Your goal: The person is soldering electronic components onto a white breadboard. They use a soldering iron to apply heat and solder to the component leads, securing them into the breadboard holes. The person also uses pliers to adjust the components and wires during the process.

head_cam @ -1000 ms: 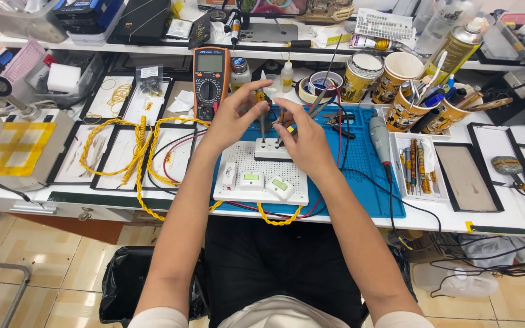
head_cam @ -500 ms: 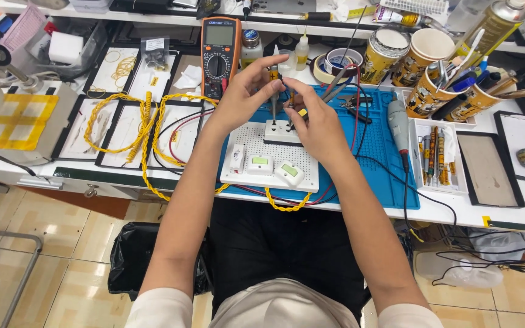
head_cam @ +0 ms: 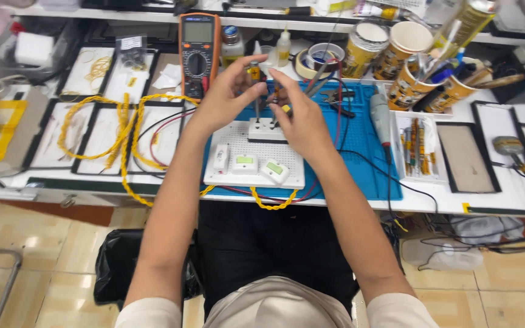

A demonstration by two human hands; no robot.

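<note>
Left hand (head_cam: 223,97): your fingers pinch a small yellow-handled screwdriver (head_cam: 254,82) upright over the small white part (head_cam: 267,129).
Right hand (head_cam: 299,118): curled narrow, steadying that part on the white perforated board (head_cam: 254,155).
Risk: tip could slip off, nudging the loose part.

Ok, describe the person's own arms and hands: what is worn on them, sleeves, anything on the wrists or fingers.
Both arms are bare from the hands almost to the shoulders. Short, pale cream sleeves show only at the bottom edge of the view, one on each upper arm. The left hand and right hand wear no gloves. No watch, band or ring shows on either wrist or on the fingers that can be seen.
</note>
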